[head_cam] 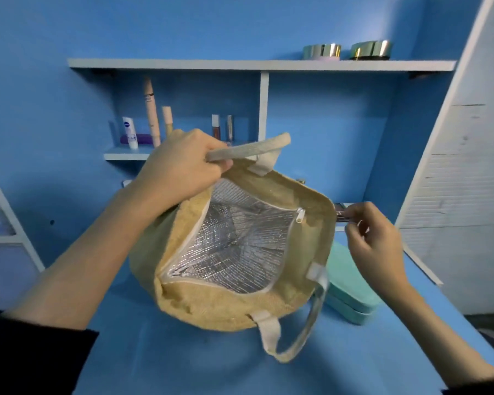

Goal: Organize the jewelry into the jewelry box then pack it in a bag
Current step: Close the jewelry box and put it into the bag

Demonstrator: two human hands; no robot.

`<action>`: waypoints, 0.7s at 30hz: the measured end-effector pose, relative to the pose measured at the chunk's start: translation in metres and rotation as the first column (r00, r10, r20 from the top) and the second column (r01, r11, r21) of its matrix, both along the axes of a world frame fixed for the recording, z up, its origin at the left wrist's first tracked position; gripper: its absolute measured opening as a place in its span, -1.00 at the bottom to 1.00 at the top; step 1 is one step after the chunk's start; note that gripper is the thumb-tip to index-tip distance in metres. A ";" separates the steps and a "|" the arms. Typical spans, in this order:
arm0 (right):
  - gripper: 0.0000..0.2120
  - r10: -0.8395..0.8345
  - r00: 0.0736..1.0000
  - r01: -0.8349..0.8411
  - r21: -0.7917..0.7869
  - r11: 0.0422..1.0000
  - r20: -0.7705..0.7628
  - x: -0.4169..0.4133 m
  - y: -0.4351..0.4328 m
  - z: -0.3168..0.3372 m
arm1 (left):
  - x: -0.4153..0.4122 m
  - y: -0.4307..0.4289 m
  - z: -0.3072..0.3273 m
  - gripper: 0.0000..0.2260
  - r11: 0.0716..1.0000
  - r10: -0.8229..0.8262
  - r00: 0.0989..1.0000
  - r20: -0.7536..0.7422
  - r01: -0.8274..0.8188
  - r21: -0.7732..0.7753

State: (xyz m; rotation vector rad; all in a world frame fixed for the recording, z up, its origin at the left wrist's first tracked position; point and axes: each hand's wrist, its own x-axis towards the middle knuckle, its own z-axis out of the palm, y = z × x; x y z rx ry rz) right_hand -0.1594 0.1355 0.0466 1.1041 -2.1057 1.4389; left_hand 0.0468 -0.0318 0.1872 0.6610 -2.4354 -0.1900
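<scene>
The left grip (180, 169) is raised, fingers curled round one handle (248, 148), lifting the bag (305, 201) open at the table's (183, 360) middle. The right grip (377, 240) hovers just beside the bag's right rim, fingers loosely curled, holding nothing. Inside the bag only silver lining (234, 246) shows. The closed teal box (351, 283) lies toward the right edge, touching the bag.

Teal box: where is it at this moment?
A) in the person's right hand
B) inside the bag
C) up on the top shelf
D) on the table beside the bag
D: the teal box lies on the table just right of the bag, whose silver-lined inside shows nothing in it, while the left hand grips one handle.
</scene>
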 end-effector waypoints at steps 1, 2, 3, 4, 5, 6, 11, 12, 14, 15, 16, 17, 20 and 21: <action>-0.88 -0.110 0.993 0.104 0.128 0.986 0.043 -0.018 0.005 -0.009 | 0.000 0.000 0.000 -0.87 1.000 0.007 1.000 -0.005 -0.007 0.007; -0.79 -0.194 0.978 0.161 0.316 0.935 0.076 -0.035 0.009 -0.017 | 0.001 -0.001 0.000 -0.86 1.000 0.018 1.000 -0.009 -0.018 0.018; -0.64 -0.254 0.962 0.167 0.520 0.838 0.101 -0.048 0.013 -0.023 | 0.001 -0.002 0.000 -0.85 0.999 0.028 0.999 -0.016 -0.028 0.030; -0.50 -0.297 0.946 0.133 0.683 0.718 0.128 -0.057 0.016 -0.027 | 0.001 -0.004 0.001 -0.85 0.999 0.036 0.999 -0.023 -0.035 0.034; -0.40 -0.325 0.930 0.070 0.786 0.614 0.172 -0.061 0.019 -0.028 | 0.001 -0.005 0.001 -0.85 0.999 0.044 0.999 -0.029 -0.043 0.027; -0.35 -0.330 0.913 -0.012 0.822 0.569 0.242 -0.062 0.019 -0.027 | 0.001 -0.007 0.001 -0.85 0.998 0.053 0.998 -0.029 -0.053 0.016; -0.34 -0.266 0.807 -0.237 0.702 0.672 0.527 -0.052 0.023 -0.015 | 0.001 -0.009 -0.001 -0.84 0.997 0.075 0.997 -0.021 -0.075 0.020; -0.33 -0.247 0.767 -0.283 0.658 0.698 0.592 -0.050 0.026 -0.016 | 0.001 -0.010 -0.001 -0.84 0.997 0.073 0.997 -0.028 -0.073 0.026; -0.23 -0.182 0.640 -0.401 0.527 0.749 0.746 -0.046 0.033 -0.019 | 0.001 -0.010 -0.001 -0.85 0.998 0.059 0.997 -0.039 -0.058 0.027; -0.19 -0.144 0.555 -0.450 0.441 0.777 0.819 -0.046 0.035 -0.022 | 0.000 -0.011 -0.002 -0.85 0.999 0.049 0.998 -0.038 -0.048 0.024; -0.20 -0.099 0.458 -0.494 0.345 0.798 0.883 -0.045 0.037 -0.024 | 0.000 -0.012 -0.002 -0.85 0.999 0.039 0.999 -0.035 -0.038 0.022; -0.26 -0.063 0.376 -0.523 0.268 0.809 0.925 -0.043 0.039 -0.025 | -0.001 -0.013 -0.002 -0.85 0.999 0.033 0.999 -0.029 -0.032 0.020; -0.35 0.001 0.250 -0.501 0.129 0.856 0.968 -0.039 0.047 -0.015 | 0.000 -0.018 0.000 -0.85 0.999 0.039 0.999 -0.012 -0.039 0.002; -0.32 0.008 0.238 -0.477 0.110 0.872 0.971 -0.042 0.051 -0.014 | 0.000 -0.020 0.001 -0.85 0.999 0.052 0.999 -0.013 -0.052 0.000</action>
